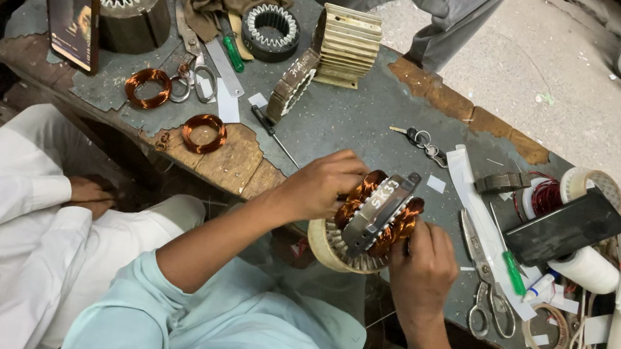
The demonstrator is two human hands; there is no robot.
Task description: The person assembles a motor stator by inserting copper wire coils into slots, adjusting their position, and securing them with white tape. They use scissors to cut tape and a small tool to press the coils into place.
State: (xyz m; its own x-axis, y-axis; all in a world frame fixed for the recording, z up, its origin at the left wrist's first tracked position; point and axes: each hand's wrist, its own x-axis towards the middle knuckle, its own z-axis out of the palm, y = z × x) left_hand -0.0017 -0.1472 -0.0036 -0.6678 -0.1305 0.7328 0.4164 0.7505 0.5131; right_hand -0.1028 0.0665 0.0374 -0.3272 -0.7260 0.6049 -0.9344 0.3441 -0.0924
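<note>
at the desk's near edge, the left hand (321,184) and right hand (420,267) both clasp the stator (369,225) (copper windings exposed); scissors (484,297) lie just right.

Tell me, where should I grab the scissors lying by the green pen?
Take the scissors by the two finger loops, coming from the table's near edge beside the right hand. The loops lie toward that edge and look uncovered, while the blades point away under the white paper strips.
</note>
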